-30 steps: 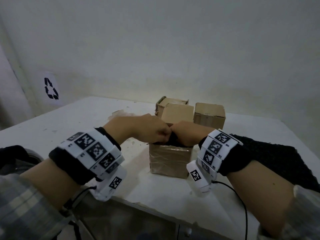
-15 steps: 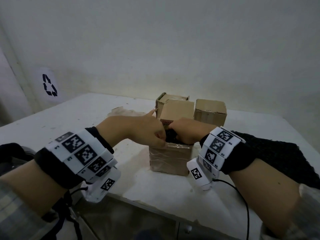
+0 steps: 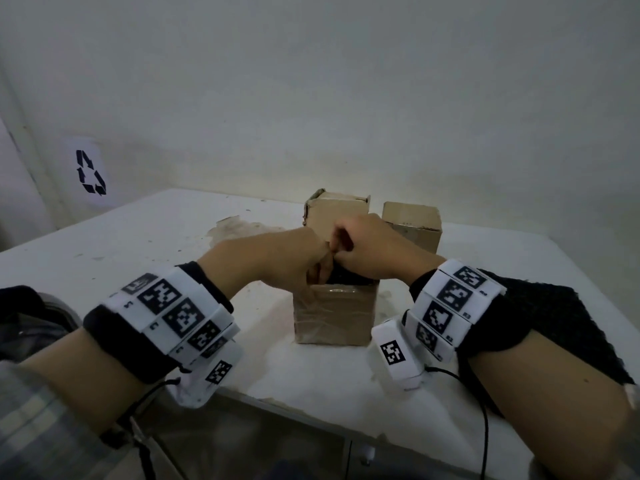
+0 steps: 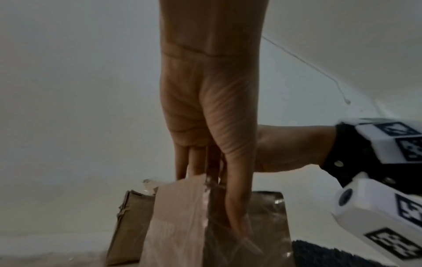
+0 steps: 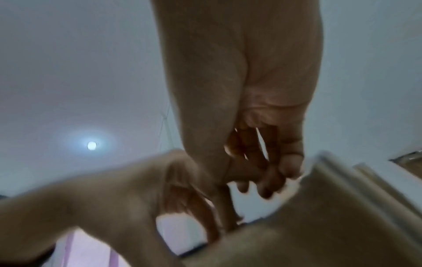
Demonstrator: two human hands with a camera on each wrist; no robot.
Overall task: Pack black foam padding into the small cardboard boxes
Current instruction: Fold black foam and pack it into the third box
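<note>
A small taped cardboard box [image 3: 334,315] stands near the table's front edge. Black foam [image 3: 349,277] shows in its open top. My left hand [image 3: 317,277] reaches down into the box on its left side. In the left wrist view its fingers [image 4: 185,162] run straight down behind an upright flap [image 4: 180,204], with the thumb along the box's near face. My right hand [image 3: 341,242] is just above the box with curled fingers. In the blurred right wrist view these fingertips [image 5: 290,166] lie against a cardboard edge [image 5: 331,198]; I cannot tell whether they hold it.
Two more small cardboard boxes [image 3: 337,209] [image 3: 414,225] stand right behind the near one. A large sheet of black foam [image 3: 554,320] lies on the white table [image 3: 145,244] under my right forearm. A wall closes off the far side.
My right hand has lifted out of the box top and curled at its far side. My left hand has pushed down into the box, and the two hands now meet above it.
</note>
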